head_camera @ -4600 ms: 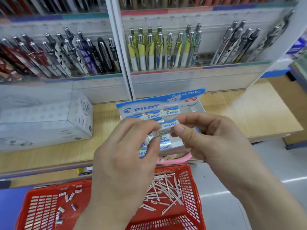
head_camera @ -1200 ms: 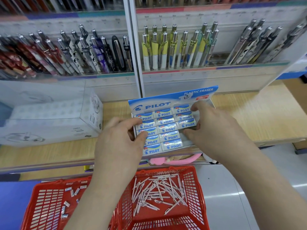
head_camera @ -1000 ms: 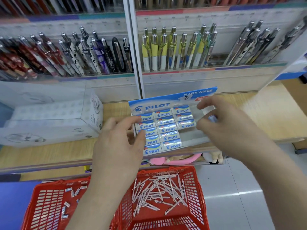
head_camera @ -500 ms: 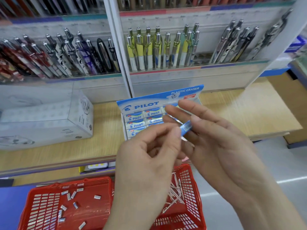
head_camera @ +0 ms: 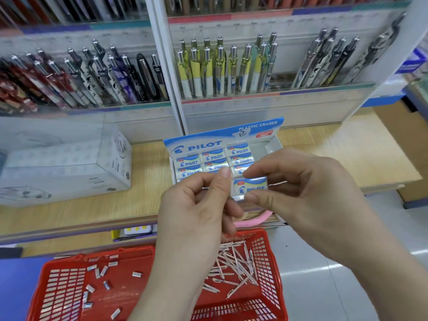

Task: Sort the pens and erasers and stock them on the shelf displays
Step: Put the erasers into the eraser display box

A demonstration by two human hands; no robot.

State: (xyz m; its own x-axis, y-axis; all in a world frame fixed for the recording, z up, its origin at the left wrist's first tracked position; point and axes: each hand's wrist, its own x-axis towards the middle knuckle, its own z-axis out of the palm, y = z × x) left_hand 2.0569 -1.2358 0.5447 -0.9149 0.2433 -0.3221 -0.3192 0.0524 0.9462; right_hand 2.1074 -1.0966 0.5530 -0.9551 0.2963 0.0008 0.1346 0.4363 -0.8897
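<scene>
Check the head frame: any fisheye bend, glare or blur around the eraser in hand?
Head view: strong wide-angle bend, the white shelf divider leans and the wooden shelf edge bows; eraser in the right hand is sharp, label legible; far-left pens are soft; lighting flat, one pale glare streak on the floor.

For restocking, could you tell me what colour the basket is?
The basket is red; head view.

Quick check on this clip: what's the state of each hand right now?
Left hand: closed, pinching the left end of the eraser.
Right hand: closed, holding the same eraser between thumb and fingers.
</scene>
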